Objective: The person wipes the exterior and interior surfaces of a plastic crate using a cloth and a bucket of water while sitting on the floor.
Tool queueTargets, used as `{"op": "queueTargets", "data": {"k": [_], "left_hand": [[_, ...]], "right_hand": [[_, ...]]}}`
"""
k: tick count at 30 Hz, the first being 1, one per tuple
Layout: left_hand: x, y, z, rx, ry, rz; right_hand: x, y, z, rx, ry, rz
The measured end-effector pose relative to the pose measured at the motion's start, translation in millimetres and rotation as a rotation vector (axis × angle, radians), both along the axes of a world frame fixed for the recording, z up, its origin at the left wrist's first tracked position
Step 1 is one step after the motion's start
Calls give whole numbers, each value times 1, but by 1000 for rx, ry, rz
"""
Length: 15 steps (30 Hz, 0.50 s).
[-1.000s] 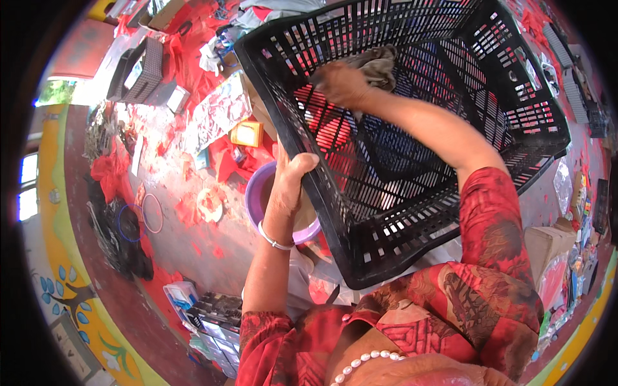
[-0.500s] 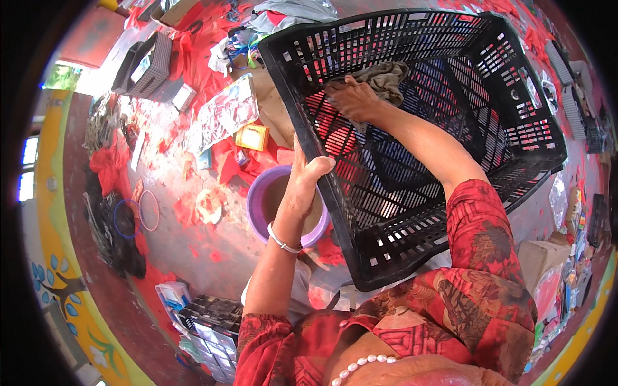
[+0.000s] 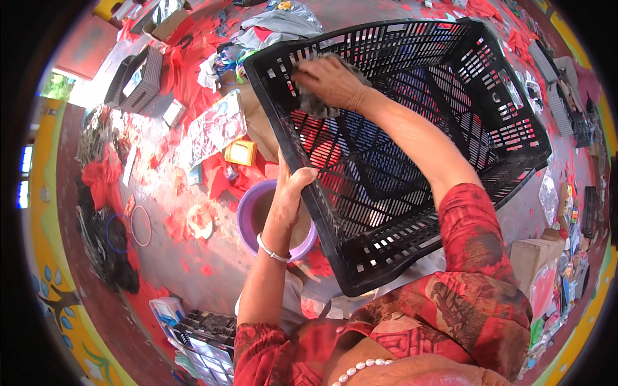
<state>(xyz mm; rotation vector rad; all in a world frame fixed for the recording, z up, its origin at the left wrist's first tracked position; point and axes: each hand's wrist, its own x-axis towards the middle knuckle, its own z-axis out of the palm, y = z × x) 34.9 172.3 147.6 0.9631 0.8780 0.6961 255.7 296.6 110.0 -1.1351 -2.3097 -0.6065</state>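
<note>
A large black plastic crate with slotted walls and floor is tilted in front of me. My left hand grips its left rim, thumb on top and the fingers hidden behind the wall. Inside the crate, my right hand presses a wet-looking grey-brown cloth against the far left corner area. The cloth bunches out beneath the palm and past the wrist. Below my left forearm stands a purple basin holding murky water.
Red scraps litter the floor around a yellow box and a silvery plastic sheet. Grey baskets lie far left; a black crate stands near left. A cardboard box sits at right, and a cloth heap lies beyond the crate.
My right hand has moved with the cloth from the crate's slotted floor up toward its far left corner. The left hand keeps its hold on the rim.
</note>
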Motion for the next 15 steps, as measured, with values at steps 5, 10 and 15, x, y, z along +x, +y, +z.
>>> {"op": "queueTargets", "data": {"k": [5,10,15], "left_hand": [[-6,3,-6,-62,6,9],[-7,1,3,-111,3,12],[-16,1,17,-12,-29,28]], "right_hand": [[44,-11,-60,-48,-279,-76],[74,-10,-67,-340,-187,-246],[35,-22,19,-308,112,-301]]}}
